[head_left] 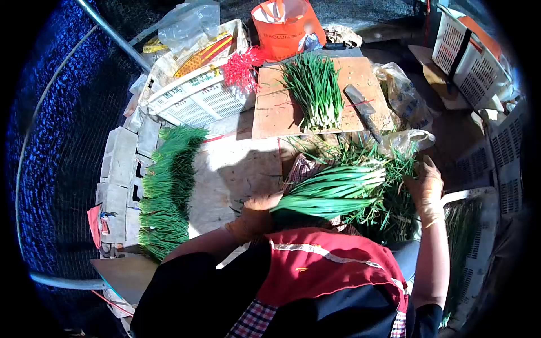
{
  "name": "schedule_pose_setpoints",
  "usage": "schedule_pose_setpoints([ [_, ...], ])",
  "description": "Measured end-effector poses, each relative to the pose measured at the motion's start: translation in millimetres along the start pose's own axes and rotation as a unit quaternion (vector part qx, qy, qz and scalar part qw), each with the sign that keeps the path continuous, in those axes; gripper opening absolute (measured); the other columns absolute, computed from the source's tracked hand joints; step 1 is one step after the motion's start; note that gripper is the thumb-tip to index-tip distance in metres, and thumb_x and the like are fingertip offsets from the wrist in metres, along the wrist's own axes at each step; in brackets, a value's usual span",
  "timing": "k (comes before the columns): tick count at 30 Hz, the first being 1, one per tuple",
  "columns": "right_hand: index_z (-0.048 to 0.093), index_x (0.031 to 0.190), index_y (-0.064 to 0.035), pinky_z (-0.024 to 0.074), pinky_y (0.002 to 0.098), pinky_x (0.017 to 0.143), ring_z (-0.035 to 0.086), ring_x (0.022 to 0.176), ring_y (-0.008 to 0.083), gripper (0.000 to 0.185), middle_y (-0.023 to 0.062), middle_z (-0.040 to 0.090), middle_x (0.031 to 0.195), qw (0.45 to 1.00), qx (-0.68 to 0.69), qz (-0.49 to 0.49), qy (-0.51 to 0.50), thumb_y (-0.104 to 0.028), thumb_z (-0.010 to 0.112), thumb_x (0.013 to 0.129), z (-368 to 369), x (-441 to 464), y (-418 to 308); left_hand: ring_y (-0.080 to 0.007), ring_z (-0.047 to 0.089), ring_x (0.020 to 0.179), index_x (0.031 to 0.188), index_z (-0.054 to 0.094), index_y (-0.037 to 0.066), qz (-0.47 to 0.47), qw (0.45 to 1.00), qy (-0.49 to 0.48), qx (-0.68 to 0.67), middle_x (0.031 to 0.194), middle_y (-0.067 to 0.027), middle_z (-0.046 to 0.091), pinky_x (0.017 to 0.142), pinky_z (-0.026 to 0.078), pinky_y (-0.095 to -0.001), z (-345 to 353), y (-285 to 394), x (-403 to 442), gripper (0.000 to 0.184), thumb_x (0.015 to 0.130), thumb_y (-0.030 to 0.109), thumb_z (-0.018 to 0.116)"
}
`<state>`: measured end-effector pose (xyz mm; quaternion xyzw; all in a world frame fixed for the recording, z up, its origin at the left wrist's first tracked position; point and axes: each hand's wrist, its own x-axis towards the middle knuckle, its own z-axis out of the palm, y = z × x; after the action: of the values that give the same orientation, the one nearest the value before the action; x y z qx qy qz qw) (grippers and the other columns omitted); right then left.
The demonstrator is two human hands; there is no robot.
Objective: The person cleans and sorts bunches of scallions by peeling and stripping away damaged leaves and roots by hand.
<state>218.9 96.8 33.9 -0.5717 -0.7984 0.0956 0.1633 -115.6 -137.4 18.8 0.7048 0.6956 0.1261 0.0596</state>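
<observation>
In a tan glove, my left hand is wrapped round the leafy end of a bunch of green chives that lies across my lap, white ends to the right. My right hand, also gloved, is at the right edge of a heap of loose green leaves; its fingers are bent, and what they hold, if anything, is hidden. Another bunch rests on a wooden board ahead, beside a knife.
Rows of chives line the left side next to grey blocks. A white crate and an orange bag stand at the back. More crates are on the right, near clear plastic bags.
</observation>
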Motion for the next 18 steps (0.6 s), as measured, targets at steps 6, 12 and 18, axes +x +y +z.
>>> schedule_pose_setpoints([
  [6, 0.055, 0.117, -0.0072, 0.0342, 0.0284, 0.098, 0.042, 0.118, 0.0201, 0.052, 0.007, 0.047, 0.128, 0.918, 0.302, -0.186, -0.18, 0.013, 0.057, 0.069, 27, 26, -68, -0.025, 0.061, 0.067, 0.104, 0.059, 0.014, 0.023, 0.997, -0.019, 0.073, 0.106, 0.0001, 0.061, 0.056, 0.05, -0.0369, 8, -1, -6, 0.047, 0.064, 0.037, 0.068],
  [12, 0.068, 0.073, -0.0127, 0.041, 0.0376, 0.09, 0.051, 0.105, 0.0299, 0.009, 0.0076, 0.063, 0.102, 0.897, 0.113, -0.379, -0.2, -0.016, 0.063, 0.067, 41, 48, -104, -0.0255, 0.062, 0.072, 0.103, 0.06, 0.016, 0.131, 0.986, 0.073, -0.077, 0.11, -0.0013, 0.06, 0.062, 0.051, -0.0352, -2, -7, 0, 0.042, 0.063, 0.027, 0.069],
  [18, 0.067, 0.087, -0.0056, 0.0453, 0.0327, 0.08, 0.058, 0.093, 0.0268, 0.024, 0.0138, 0.061, 0.1, 0.769, 0.388, -0.384, -0.332, 0.006, 0.06, 0.067, 2, 2, -166, -0.0264, 0.063, 0.081, 0.103, 0.06, 0.015, 0.074, 0.991, -0.015, -0.106, 0.116, -0.0054, 0.058, 0.067, 0.051, -0.0346, -17, 10, 13, 0.04, 0.065, 0.025, 0.067],
])
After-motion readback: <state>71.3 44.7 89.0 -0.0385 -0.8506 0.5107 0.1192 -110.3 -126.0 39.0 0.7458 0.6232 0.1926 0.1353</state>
